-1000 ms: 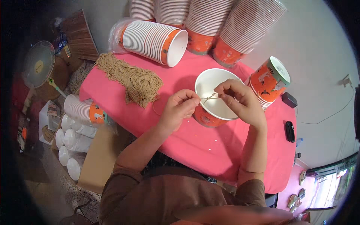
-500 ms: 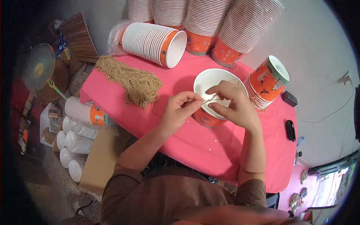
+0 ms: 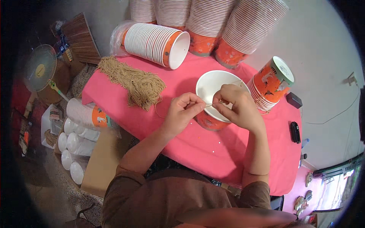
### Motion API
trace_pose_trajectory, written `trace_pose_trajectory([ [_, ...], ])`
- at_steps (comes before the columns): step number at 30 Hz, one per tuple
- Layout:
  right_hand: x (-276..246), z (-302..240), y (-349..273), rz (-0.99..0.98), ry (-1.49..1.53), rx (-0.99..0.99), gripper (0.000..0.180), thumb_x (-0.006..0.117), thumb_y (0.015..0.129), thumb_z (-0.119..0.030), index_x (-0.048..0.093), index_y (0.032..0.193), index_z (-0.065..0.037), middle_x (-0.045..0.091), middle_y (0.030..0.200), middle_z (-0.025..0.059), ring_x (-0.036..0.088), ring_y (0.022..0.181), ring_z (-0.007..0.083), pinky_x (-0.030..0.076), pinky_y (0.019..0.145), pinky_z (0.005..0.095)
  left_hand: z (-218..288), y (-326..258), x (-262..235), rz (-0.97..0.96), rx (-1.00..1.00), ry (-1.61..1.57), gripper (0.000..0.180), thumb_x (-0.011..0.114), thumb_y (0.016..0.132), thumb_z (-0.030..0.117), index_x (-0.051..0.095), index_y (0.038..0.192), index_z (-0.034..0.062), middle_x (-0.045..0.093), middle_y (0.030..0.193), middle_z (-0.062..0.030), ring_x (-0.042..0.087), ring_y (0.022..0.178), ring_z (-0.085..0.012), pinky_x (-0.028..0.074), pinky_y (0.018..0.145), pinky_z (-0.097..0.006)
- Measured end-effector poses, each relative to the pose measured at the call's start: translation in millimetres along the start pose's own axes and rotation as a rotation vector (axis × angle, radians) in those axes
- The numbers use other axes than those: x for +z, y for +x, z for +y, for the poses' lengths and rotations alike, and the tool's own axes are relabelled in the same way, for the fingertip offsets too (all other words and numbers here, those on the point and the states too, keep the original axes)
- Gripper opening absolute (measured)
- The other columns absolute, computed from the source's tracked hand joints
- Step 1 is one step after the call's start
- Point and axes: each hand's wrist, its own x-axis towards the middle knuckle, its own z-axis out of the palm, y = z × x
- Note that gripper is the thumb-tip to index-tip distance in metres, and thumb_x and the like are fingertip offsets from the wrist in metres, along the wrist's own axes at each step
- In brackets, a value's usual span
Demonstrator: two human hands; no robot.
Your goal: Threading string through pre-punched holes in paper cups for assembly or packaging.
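Between my two hands a short stretch of thin tan string (image 3: pixel 209 105) is drawn, in front of an upright white-lined paper bucket (image 3: pixel 207 85) with an orange outside. My left hand (image 3: pixel 185 111) pinches the string between thumb and fingertips, left of the bucket's rim. Over the rim, my right hand (image 3: pixel 238 104) closes its thumb and fingers on the string's other side. The right hand covers part of the bucket's opening. From below my left hand, a loose strand runs toward a bundle of tan string (image 3: pixel 142 89) on the pink cloth.
Nested paper buckets (image 3: pixel 152 42) lie on their side at the back, near tall wrapped stacks (image 3: pixel 247 26). An upside-down stack (image 3: pixel 270 81), a dark box (image 3: pixel 294 100) and a black object (image 3: pixel 294 132) are at right. A carton (image 3: pixel 102 163) holds wrapped white cups (image 3: pixel 78 144) at lower left.
My right hand's fingers, spread apart before, have closed on the string. My left hand has stayed almost in place, keeping its pinch.
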Motion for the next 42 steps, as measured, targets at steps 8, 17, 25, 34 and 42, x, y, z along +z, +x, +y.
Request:
trace_pose_trajectory([
  [8,-6,6,-1,-0.069,0.000,-0.066,0.008,0.065,0.075,-0.004,0.060,0.081,-0.004,0.056,0.072,0.0101,0.057,0.069,0.0274,0.044,0.062,0.0373,-13,-7,0,-0.011,-0.053,-0.165,0.004,0.057,0.090,0.003,0.059,0.094,0.0043,0.052,0.073,0.0056,0.038,0.059,-0.0005,0.030,0.051,-0.017],
  [17,-9,9,-5,-0.019,0.142,0.054,0.006,0.064,0.078,-0.001,0.062,0.083,-0.001,0.057,0.073,0.0090,0.057,0.068,0.0216,0.045,0.060,0.0328,-5,-5,-8,-0.021,0.246,0.130,0.011,0.056,0.090,0.001,0.060,0.100,0.0005,0.053,0.099,-0.0020,0.046,0.073,-0.0041,0.040,0.064,-0.018],
  [25,-6,5,-6,-0.001,0.266,0.107,0.005,0.063,0.079,-0.001,0.063,0.084,0.000,0.057,0.074,0.0080,0.057,0.069,0.0172,0.044,0.059,0.0295,22,9,16,0.058,0.498,0.559,0.017,0.072,0.076,0.005,0.065,0.091,0.0035,0.059,0.089,-0.0071,0.059,0.079,-0.0192,0.047,0.069,-0.030],
  [34,4,-1,0,0.115,0.064,-0.134,0.008,0.067,0.075,0.000,0.060,0.079,-0.002,0.055,0.073,0.0108,0.055,0.068,0.0275,0.042,0.059,0.0363,21,4,5,0.130,0.613,0.641,0.011,0.069,0.076,-0.002,0.062,0.084,0.0014,0.060,0.084,-0.0064,0.057,0.075,-0.0152,0.045,0.065,-0.026],
  [42,14,-2,1,0.356,0.015,-0.068,0.012,0.067,0.073,0.003,0.058,0.079,-0.002,0.054,0.072,0.0109,0.055,0.066,0.0271,0.042,0.058,0.0355,-19,-9,-9,0.242,0.351,0.306,0.009,0.067,0.081,-0.001,0.059,0.086,-0.0005,0.059,0.087,-0.0059,0.057,0.077,-0.0126,0.046,0.068,-0.024],
])
